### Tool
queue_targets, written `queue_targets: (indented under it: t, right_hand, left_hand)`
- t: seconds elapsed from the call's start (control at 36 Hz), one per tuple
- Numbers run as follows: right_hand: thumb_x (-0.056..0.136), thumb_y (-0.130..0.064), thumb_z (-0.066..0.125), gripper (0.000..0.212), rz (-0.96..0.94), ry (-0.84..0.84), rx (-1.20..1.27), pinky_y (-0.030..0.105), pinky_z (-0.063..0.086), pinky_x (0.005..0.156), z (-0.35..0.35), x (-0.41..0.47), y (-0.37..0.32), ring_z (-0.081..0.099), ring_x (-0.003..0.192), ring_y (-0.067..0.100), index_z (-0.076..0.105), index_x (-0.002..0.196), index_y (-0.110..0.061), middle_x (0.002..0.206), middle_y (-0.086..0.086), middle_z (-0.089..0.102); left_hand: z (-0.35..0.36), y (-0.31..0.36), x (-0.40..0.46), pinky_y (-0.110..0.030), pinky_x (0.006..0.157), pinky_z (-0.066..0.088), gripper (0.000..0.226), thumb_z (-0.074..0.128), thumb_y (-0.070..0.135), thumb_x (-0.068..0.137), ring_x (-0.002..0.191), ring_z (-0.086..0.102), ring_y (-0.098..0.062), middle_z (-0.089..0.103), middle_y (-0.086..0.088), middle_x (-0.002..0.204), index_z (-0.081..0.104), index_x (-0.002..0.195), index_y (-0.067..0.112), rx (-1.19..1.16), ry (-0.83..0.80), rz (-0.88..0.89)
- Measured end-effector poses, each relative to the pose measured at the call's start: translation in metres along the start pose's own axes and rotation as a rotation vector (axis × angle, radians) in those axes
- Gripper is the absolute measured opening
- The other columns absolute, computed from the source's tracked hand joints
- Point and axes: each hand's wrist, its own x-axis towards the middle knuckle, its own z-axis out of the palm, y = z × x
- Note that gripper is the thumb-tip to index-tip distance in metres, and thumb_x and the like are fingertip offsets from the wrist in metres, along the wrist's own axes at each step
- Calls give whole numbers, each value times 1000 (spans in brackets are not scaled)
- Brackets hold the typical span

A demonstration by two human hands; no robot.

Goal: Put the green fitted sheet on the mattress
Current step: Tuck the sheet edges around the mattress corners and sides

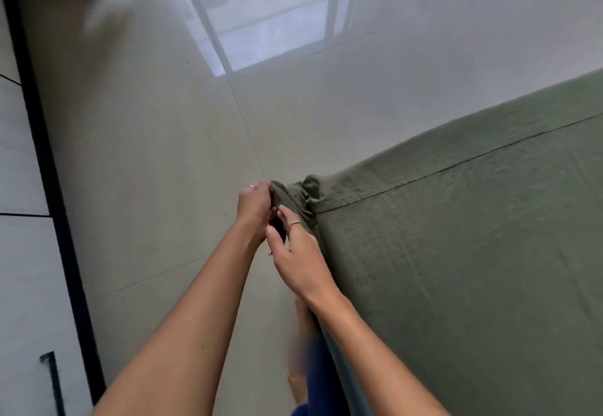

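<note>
The green fitted sheet [473, 252] covers the top of the mattress, which fills the right half of the view and is itself hidden under the cloth. A seam runs across the sheet from the corner toward the upper right. At the mattress corner the sheet bunches into a gathered fold [300, 195]. My left hand [254, 207] grips the end of that bunched corner, pulled out over the floor. My right hand [293, 252], with a ring on one finger, holds the same fold just below, beside the mattress edge.
Glossy grey floor tiles [163, 154] stretch to the left and beyond, reflecting a window [261, 14]. A dark-framed wall or door edge [49, 171] runs down the left side. My bare feet and blue trouser leg [310, 366] stand close against the mattress side.
</note>
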Motion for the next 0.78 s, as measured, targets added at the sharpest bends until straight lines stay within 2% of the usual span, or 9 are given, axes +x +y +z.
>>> queue_targets:
  t: [0.08,0.17,0.25,0.33,0.42,0.56,0.67,0.72,0.78]
  right_hand:
    - [98,-28,45,48,36,137,-50,27,28,113,-8,3,5,37,135,11,38,145,-16,146,0,44]
    - [100,-39,39,54,83,48,-120,29,14,118,-14,-1,20,16,145,9,27,150,-24,157,-1,23]
    - [99,-49,33,62,179,-84,-65,25,5,118,-16,2,34,0,147,6,11,153,-28,161,-4,4]
    - [100,-50,28,63,254,-137,-32,16,2,111,-16,17,41,1,146,5,7,154,-24,161,-5,5]
    - [99,-54,21,63,377,-145,17,20,11,112,-15,37,44,14,146,11,10,154,-23,159,-3,16]
    - [97,-58,10,66,507,-93,142,30,13,117,-8,64,43,20,145,18,25,151,-22,157,5,25]
    - [97,-61,13,68,477,-42,117,29,15,117,-6,59,43,22,144,18,27,150,-22,157,4,26]
    - [94,-66,16,73,396,1,69,28,20,116,-7,50,39,27,143,17,30,150,-21,155,2,31]
    - [99,-51,32,60,390,-4,48,24,24,112,-9,40,33,31,141,16,30,149,-18,153,2,35]
  left_hand:
    - [3,18,14,-38,70,52,25,50,31,94,73,56,-21,63,-10,84,61,77,15,422,-37,155]
    - [7,25,10,-33,68,43,38,37,48,98,82,54,-19,54,-5,110,53,125,26,628,-327,-64]
    - [11,22,7,-41,88,39,45,36,46,99,121,48,-25,45,2,139,36,143,37,935,-530,-117]
    - [16,10,19,-29,98,40,41,48,25,98,129,45,-21,50,-2,141,49,138,23,1121,-477,115]
    - [24,-1,29,-27,101,40,38,53,16,94,126,50,-20,57,-6,135,57,131,18,1207,-443,256]
    - [42,-14,52,-31,99,40,42,46,18,94,127,48,-26,54,-8,137,53,135,22,1290,-333,261]
    - [48,-13,57,-30,102,37,45,42,19,97,130,45,-27,49,-8,142,45,141,23,1315,-395,232]
    - [48,-9,51,-31,96,40,39,41,17,97,124,50,-30,55,-14,135,53,133,17,1298,-376,235]
    - [46,1,43,-34,87,44,32,37,22,98,113,56,-33,63,-17,120,62,116,11,1257,-271,280]
